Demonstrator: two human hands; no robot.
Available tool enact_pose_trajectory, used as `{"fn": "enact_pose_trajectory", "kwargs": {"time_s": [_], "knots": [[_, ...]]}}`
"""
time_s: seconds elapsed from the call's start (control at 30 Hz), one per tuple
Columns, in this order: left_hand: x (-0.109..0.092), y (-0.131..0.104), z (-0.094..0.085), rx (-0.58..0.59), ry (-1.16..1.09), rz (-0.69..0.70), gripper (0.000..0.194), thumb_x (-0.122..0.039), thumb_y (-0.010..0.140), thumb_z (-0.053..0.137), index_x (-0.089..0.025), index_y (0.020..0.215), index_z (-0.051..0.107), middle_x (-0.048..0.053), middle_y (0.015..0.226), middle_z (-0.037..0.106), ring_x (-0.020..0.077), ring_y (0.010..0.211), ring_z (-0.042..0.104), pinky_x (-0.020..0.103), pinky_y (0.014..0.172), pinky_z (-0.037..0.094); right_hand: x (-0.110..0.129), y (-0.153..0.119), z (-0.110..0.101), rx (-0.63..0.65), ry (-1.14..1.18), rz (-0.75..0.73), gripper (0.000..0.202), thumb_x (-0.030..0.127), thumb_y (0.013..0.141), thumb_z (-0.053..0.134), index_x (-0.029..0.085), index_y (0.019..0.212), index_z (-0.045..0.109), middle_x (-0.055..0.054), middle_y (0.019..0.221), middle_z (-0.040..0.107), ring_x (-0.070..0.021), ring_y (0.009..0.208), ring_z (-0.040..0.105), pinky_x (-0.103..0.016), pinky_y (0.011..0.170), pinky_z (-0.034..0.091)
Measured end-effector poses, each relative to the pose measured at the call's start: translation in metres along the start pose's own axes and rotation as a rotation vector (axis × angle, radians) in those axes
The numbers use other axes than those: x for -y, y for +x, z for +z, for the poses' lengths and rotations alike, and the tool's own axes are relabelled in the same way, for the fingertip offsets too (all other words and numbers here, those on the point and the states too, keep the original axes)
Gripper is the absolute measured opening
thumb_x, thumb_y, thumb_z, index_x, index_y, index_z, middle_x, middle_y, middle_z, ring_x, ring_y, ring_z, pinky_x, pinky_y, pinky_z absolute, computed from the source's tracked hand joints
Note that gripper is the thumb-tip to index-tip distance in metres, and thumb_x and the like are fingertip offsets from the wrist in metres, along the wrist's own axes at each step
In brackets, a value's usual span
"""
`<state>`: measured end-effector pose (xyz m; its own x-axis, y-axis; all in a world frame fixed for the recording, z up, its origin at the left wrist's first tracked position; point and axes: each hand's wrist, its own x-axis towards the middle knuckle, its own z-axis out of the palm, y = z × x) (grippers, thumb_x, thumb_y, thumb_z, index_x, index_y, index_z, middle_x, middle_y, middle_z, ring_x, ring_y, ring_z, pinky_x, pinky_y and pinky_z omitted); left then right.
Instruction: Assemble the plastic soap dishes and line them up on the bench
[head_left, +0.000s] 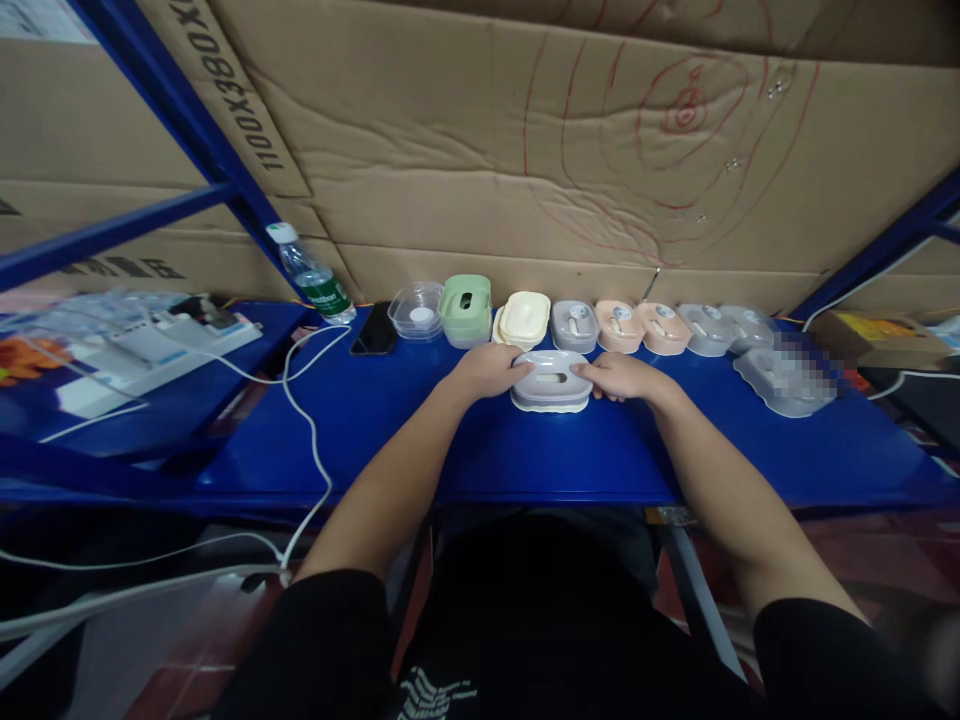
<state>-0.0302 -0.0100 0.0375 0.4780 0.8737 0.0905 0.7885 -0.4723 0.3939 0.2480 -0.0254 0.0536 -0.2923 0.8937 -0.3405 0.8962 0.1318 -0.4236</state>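
A grey-lilac plastic lid with an oval slot (552, 366) tops a small box with a cream rim (551, 407) at its bottom, on the blue table. My left hand (491, 371) grips its left side, thumb on the top edge. On its right side my right hand (622, 376) does the same, with fingers curled beside the box. Just behind stand cream lids or trays (524, 318), a green slotted box (466, 310) and a closed grey box (574, 326).
Peach boxes (619, 325), further grey boxes and a clear container (417, 310) line the back. A phone (373, 331) and a water bottle (315, 278) stand left, near a white cable (307, 415). A clear tray (776, 380) lies right. Cardboard (450, 130) rises behind.
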Motion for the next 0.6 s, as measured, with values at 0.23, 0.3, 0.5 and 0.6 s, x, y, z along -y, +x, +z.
{"fn": "enact_pose_trajectory", "kwargs": {"time_s": [0.23,0.3,0.5,0.6], "knots": [[0.004,0.003,0.010,0.089,0.033,-0.012,0.035,-0.048,0.098,0.055,-0.021,0.082,0.071,0.012,0.093,0.078,0.0294,0.091,0.073,0.034,0.075,0.050,-0.002,0.004,0.003,0.017,-0.011,0.012,0.070,0.068,0.106,0.041,0.019,0.063,0.066,-0.006,0.054,0.064,-0.0159,0.044,0.058,-0.033,0.060,0.049],[0.004,0.004,0.012,0.064,-0.019,-0.015,0.033,-0.048,0.096,0.059,-0.022,0.081,0.071,0.011,0.089,0.078,0.0294,0.090,0.073,0.035,0.076,0.051,-0.004,0.006,0.002,0.028,-0.012,0.015,0.070,0.069,0.105,0.041,0.019,0.064,0.067,-0.006,0.055,0.064,-0.0157,0.044,0.058,-0.033,0.060,0.049],[-0.001,0.002,0.009,0.023,-0.016,-0.030,0.032,-0.049,0.095,0.060,-0.021,0.084,0.073,0.012,0.091,0.079,0.0305,0.094,0.074,0.036,0.081,0.053,-0.009,0.006,0.001,0.065,0.028,0.004,0.074,0.075,0.104,0.039,0.017,0.069,0.070,-0.008,0.060,0.066,-0.0153,0.046,0.057,-0.033,0.061,0.050],[-0.004,0.000,0.006,0.032,0.057,-0.022,0.035,-0.050,0.098,0.056,-0.020,0.092,0.074,0.013,0.098,0.079,0.0316,0.098,0.074,0.036,0.080,0.052,-0.008,0.006,0.001,0.072,0.032,0.018,0.071,0.072,0.105,0.040,0.017,0.070,0.071,-0.007,0.059,0.065,-0.0156,0.046,0.058,-0.033,0.061,0.050]]}}
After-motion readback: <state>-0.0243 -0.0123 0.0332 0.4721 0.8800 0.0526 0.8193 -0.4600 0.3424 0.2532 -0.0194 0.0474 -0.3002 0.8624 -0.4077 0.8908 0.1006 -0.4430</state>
